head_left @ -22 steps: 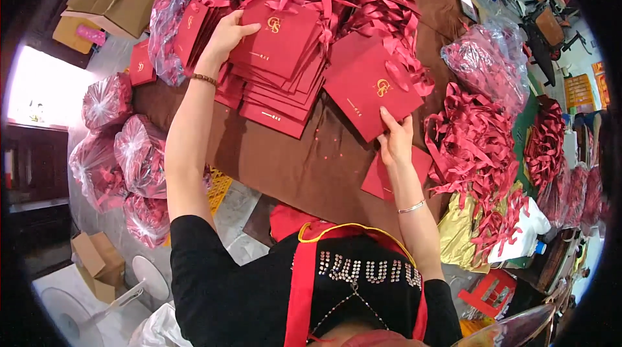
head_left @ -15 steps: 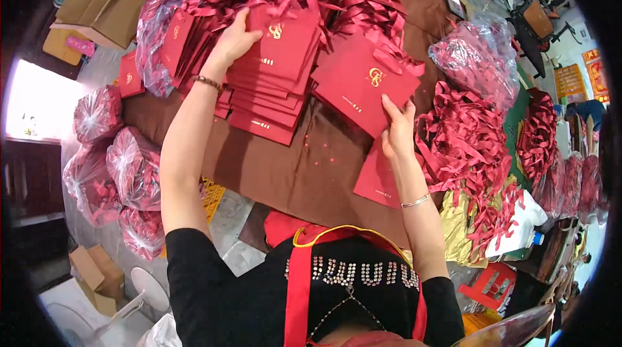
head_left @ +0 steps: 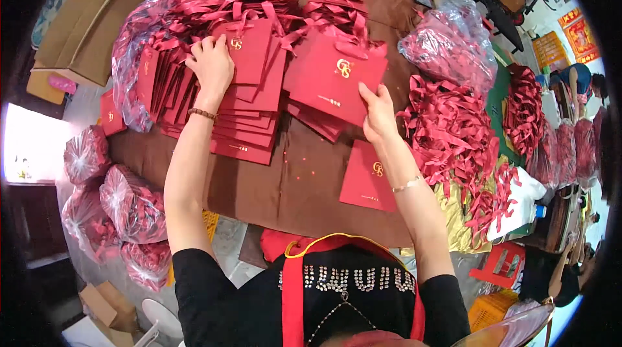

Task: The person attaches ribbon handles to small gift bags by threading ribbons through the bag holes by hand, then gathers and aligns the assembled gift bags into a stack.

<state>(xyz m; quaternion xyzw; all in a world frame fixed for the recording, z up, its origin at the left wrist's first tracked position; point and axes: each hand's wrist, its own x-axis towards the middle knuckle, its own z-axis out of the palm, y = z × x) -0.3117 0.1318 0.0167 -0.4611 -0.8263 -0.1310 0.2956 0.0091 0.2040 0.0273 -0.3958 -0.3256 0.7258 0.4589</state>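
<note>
Flat red paper gift bags with ribbon handles and gold printing lie on the brown-covered table. My left hand point(head_left: 212, 65) rests, fingers apart and bent, at the left edge of the top bag point(head_left: 248, 55) on a fanned stack. In my right hand point(head_left: 379, 114) is the lower right corner of another red gift bag point(head_left: 338, 75), thumb on its face, the other fingers partly hidden behind. This bag lies over further bags at the right of the stack. A single red gift bag point(head_left: 368, 178) lies flat near the table's front, beside my right forearm.
A heap of red ribbons point(head_left: 450, 130) and a clear plastic bag of red goods point(head_left: 447, 42) stand on the right. Several filled plastic bags point(head_left: 133, 204) sit at left below the table point(head_left: 304, 208). A cardboard box point(head_left: 97, 20) is at the far left. People appear at the right edge.
My left hand has turned, its fingers now bent at the top bag's edge. The bag in my right hand has swung more level, and the loose front bag shows more fully. The view has shifted.
</note>
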